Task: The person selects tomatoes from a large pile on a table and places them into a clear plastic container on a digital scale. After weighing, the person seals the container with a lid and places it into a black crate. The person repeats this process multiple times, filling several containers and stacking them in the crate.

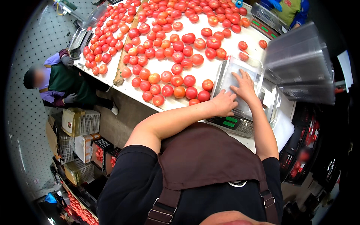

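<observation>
- plastic tray (248, 66), clear and shallow, sits on the scale (215, 120) at the table's near right; it lies under the right fingers, its near left side by the left fingertips
- right hand (244, 85): palm down over the tray, fingers spread wide, tips toward the far side, thumb out left; forearm comes up from the near right
- left hand (225, 103): back up, fingers loosely bent and close together, tips pointing right; forearm crosses in from the near left, elbow bent
- can't tell if left fingers grip the tray edge; undersides hidden
- scale display (229, 122) lit green, keypad (245, 127) to its right, both nearer than the hands
- red tomatoes (176, 80) spread left and far on the white table (225, 28)
- tall stack of clear containers (300, 63) right of the tray
- co-worker (63, 80) far left, dark green apron, gloves
</observation>
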Demonstrator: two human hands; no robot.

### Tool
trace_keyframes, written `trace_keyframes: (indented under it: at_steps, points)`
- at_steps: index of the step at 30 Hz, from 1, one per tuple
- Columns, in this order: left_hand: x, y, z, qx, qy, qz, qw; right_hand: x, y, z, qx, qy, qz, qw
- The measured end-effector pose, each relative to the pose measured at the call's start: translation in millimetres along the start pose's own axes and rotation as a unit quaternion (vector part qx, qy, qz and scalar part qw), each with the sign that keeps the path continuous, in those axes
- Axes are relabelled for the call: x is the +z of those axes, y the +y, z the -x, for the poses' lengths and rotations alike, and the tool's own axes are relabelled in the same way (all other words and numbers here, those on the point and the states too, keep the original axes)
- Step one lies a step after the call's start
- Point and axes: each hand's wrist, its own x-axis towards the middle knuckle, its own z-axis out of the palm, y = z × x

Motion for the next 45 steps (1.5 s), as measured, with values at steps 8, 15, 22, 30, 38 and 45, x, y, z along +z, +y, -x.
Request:
trace_keyframes:
  at_steps: [8, 15, 22, 30, 38, 45]
  points:
    - [-21, -93, 108, -0.158, 0.303, 0.104, 0.934, -38, -53, 64, 0.006, 0.174, -0.226, 0.958]
    - [5, -219, 178, -0.428, 0.277, 0.057, 0.858, -34, -88, 78, 0.035, 0.138, -0.385, 0.912]
    - [24, -321, 155, -0.613, 0.065, 0.066, 0.785, -79, -135, 0, -0.08, 0.084, -0.372, 0.921]
    - [40, -354, 118, -0.659, 0.124, -0.034, 0.741, -85, -139, -129, -0.11, -0.017, -0.319, 0.941]
    - [30, -364, 86, -0.735, 0.169, -0.031, 0.656, -41, -63, -329, 0.034, -0.067, -0.313, 0.947]
    - [33, -370, 82, -0.733, 0.174, -0.035, 0.657, 42, -56, -491, 0.06, -0.007, -0.226, 0.972]
